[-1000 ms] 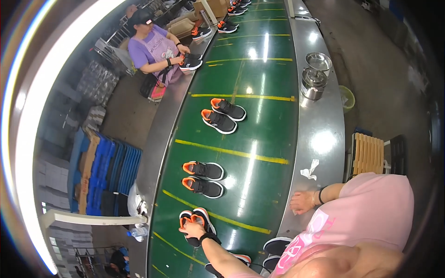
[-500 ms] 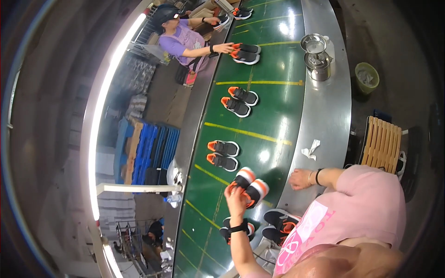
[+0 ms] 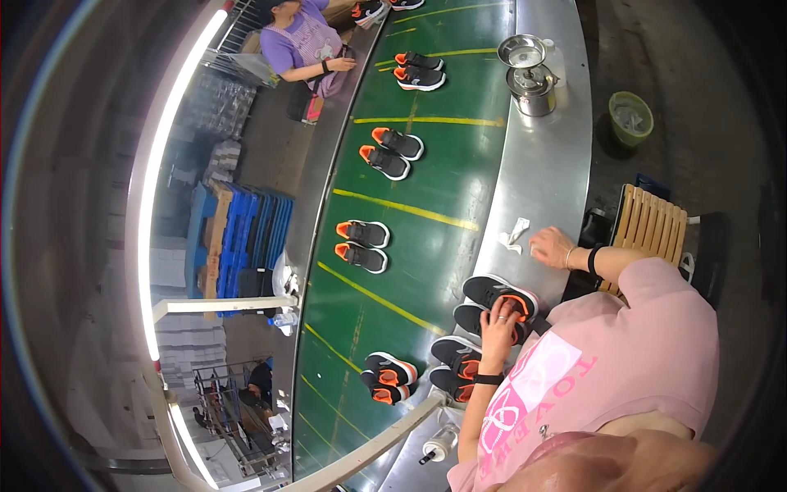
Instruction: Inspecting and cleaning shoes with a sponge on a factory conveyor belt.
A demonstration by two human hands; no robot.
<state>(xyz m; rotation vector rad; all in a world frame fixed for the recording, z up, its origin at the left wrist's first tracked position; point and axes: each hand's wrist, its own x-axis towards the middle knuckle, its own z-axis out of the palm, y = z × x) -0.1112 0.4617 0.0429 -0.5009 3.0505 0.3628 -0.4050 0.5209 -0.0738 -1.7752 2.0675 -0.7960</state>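
Note:
My left hand is closed on a pair of black sneakers with orange lining and white soles. The pair rests at the belt-side edge of the metal ledge, its toes toward the green belt. Fingers reach into the shoe openings, so their tips are hidden. Just nearer to me, a second pair of black sneakers sits on the ledge beside my left wrist. My right hand lies on the ledge with curled fingers, next to a crumpled white cloth or tissue. What it holds, if anything, is hidden.
Several sneaker pairs sit along the green belt, one pair at the left of my ledge. Farther up the ledge stand steel containers. A co-worker is across the belt. A white frame bar crosses nearby.
My left hand has brought the sneaker pair from over the belt onto the ledge. The co-worker's near hand has let go of a pair on the belt. The whole view has shifted.

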